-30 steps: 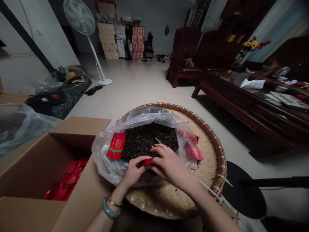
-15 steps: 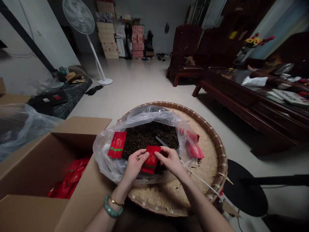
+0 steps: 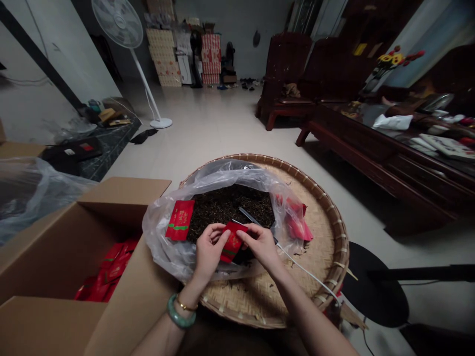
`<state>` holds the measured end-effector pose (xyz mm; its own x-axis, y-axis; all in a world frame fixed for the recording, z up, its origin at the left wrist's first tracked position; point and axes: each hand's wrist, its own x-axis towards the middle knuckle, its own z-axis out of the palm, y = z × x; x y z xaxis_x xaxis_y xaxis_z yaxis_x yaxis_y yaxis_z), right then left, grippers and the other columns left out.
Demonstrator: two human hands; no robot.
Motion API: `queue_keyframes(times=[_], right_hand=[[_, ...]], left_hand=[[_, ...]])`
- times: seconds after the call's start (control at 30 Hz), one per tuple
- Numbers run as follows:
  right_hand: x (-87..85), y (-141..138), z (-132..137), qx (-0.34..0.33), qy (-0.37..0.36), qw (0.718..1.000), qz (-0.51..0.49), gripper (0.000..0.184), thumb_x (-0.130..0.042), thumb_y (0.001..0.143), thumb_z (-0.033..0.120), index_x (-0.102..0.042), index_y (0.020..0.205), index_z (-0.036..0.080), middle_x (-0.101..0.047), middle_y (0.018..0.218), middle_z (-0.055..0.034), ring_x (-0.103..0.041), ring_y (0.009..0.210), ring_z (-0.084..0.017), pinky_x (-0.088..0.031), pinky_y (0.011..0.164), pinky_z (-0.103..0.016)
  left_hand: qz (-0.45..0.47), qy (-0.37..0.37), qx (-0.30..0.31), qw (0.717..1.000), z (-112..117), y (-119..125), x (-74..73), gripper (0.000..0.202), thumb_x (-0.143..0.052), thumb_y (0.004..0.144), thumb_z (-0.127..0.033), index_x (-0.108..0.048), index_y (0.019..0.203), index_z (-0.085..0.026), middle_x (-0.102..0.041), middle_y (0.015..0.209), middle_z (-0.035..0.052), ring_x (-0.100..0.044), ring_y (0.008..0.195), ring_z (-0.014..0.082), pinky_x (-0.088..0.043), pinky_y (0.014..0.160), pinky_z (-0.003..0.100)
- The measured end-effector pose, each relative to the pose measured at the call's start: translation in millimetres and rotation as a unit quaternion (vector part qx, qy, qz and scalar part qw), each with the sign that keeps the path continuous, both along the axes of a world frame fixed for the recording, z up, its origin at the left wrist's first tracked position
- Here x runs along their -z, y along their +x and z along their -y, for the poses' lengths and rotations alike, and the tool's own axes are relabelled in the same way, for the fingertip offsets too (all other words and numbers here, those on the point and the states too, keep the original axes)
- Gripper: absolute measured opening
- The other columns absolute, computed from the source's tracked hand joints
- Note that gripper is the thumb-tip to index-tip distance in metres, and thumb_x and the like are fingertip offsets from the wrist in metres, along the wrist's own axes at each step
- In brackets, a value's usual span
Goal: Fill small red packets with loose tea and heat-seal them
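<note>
Pinching small red packet (image 3: pixel 232 243) along its top edge, left hand (image 3: pixel 208 251) at the left corner and right hand (image 3: pixel 261 245) at the right, fingers of both closed on the foil; holding it tilted just above dark loose leaf (image 3: pixel 230 203), near the front of the heap inside clear plastic bag (image 3: pixel 208 180). Lying on the leaf beside the right fingers: thin metal scoop handle (image 3: pixel 246 216). Sitting beneath the bag: round woven tray (image 3: pixel 336 225), with white cable (image 3: pixel 305 269) trailing over its near right part below the right forearm. Resting on the bag's left lip: second red packet (image 3: pixel 180 220); showing through the plastic on the right: further red packets (image 3: pixel 297 225). Standing just beside the tray on the left: open cardboard box (image 3: pixel 55 237), holding piled red packets (image 3: pixel 107 279). No telling, from this view, of an open or a sealed mouth on the held packet. Judging likely faults: tipping the packet too far and, if open, shedding leaf over the bag's lip onto the tray; losing so light a two-corner pinch on slick foil and dropping the packet into the heap; catching the right forearm on the cable and tugging at the tray; nudging the scoop handle and burying it in the leaf.
</note>
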<state>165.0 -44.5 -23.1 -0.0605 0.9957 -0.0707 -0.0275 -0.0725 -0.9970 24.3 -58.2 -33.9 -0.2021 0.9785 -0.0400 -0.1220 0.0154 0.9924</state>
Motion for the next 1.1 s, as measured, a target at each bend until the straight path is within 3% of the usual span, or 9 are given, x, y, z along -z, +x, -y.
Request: queue_keyframes(times=[0.2,0.27,0.37,0.43,0.53,0.67,0.77,0.9,1.1], right_hand=[[3.9,-6.7,4.4,0.042,0.004,0.999,-0.023,0.029,-0.072,0.065,0.038,-0.069,0.086,0.018,-0.066,0.073,-0.0019,-0.058,0.055,-0.014,-0.053,0.05,-0.027],[4.7,-6.5,4.8,0.049,0.009,0.999,-0.016,0.027,-0.072,0.064,0.037,-0.069,0.084,0.018,-0.066,0.072,-0.0019,-0.058,0.055,-0.014,-0.053,0.051,-0.027],[4.7,-4.8,4.7,0.049,0.029,0.998,0.01,0.02,-0.07,0.067,0.034,-0.07,0.078,0.018,-0.065,0.069,-0.0015,-0.058,0.057,-0.014,-0.051,0.053,-0.026],[3.8,-3.5,4.5,0.05,0.055,0.997,0.034,0.015,-0.07,0.068,0.031,-0.071,0.075,0.018,-0.064,0.069,-0.0012,-0.059,0.062,-0.014,-0.049,0.057,-0.026],[2.2,-1.0,4.0,0.046,0.083,0.994,0.051,0.009,-0.069,0.068,0.027,-0.072,0.072,0.019,-0.066,0.07,-0.0012,-0.06,0.067,-0.015,-0.048,0.063,-0.026],[2.0,2.0,3.3,0.052,0.049,0.997,0.027,0.012,-0.071,0.066,0.029,-0.071,0.071,0.018,-0.067,0.069,-0.0015,-0.06,0.064,-0.015,-0.049,0.061,-0.027],[3.6,2.0,3.2,0.058,0.008,0.998,-0.015,0.019,-0.073,0.063,0.033,-0.069,0.073,0.017,-0.066,0.066,-0.0007,-0.058,0.057,-0.014,-0.049,0.054,-0.026],[4.8,0.0,3.2,0.071,0.01,0.997,-0.041,0.026,-0.075,0.06,0.035,-0.067,0.078,0.018,-0.063,0.062,0.0014,-0.056,0.055,-0.012,-0.049,0.053,-0.025],[1.8,1.3,3.9,0.069,0.02,0.997,-0.018,0.023,-0.072,0.065,0.039,-0.064,0.066,0.017,-0.062,0.06,0.0004,-0.055,0.055,-0.013,-0.047,0.052,-0.025]], left_hand=[[-0.174,0.118,-0.02,0.977,5.3,2.0,6.3,0.026,-0.057,0.083,-0.028,-0.069,0.105,-0.021,-0.066,0.11,0.0081,-0.06,0.104,0.0218,-0.043,0.097,0.036],[-0.221,0.16,-0.038,0.961,6.7,1.1,7.7,0.028,-0.056,0.084,-0.027,-0.067,0.109,-0.023,-0.063,0.11,0.0085,-0.058,0.103,0.0211,-0.043,0.096,0.035],[-0.252,0.184,-0.076,0.947,7.6,-1.2,8.0,0.026,-0.059,0.082,-0.026,-0.069,0.105,-0.022,-0.06,0.095,0.007,-0.059,0.09,0.0182,-0.047,0.086,0.031],[-0.223,0.176,-0.067,0.956,6.8,-2.7,6.4,0.017,-0.063,0.079,-0.025,-0.071,0.093,-0.021,-0.06,0.09,0.0059,-0.059,0.086,0.0171,-0.048,0.08,0.029],[-0.109,0.125,-0.014,0.986,3.4,-4.8,2.5,0.009,-0.066,0.075,-0.027,-0.067,0.076,-0.018,-0.065,0.096,0.0074,-0.061,0.09,0.0184,-0.05,0.077,0.027],[-0.012,0.032,0.015,0.999,-0.5,-6.4,-0.4,0.017,-0.071,0.068,-0.03,-0.064,0.075,-0.016,-0.07,0.084,0.006,-0.065,0.081,0.0183,-0.051,0.077,0.029],[0.004,0.007,0.002,1.0,-0.6,-6.3,0.6,0.02,-0.074,0.063,-0.031,-0.063,0.069,-0.016,-0.071,0.081,0.0053,-0.065,0.076,0.0177,-0.052,0.073,0.028],[-0.008,0.006,-0.006,1.0,0.5,-5.6,-0.3,0.018,-0.074,0.063,-0.031,-0.066,0.065,-0.016,-0.07,0.076,0.0052,-0.064,0.073,0.0176,-0.051,0.071,0.028],[-0.041,0.044,0.025,0.998,0.1,-7.7,-7.2,0.018,-0.073,0.064,-0.032,-0.066,0.059,-0.016,-0.066,0.069,0.0037,-0.06,0.069,0.0159,-0.049,0.068,0.025]])
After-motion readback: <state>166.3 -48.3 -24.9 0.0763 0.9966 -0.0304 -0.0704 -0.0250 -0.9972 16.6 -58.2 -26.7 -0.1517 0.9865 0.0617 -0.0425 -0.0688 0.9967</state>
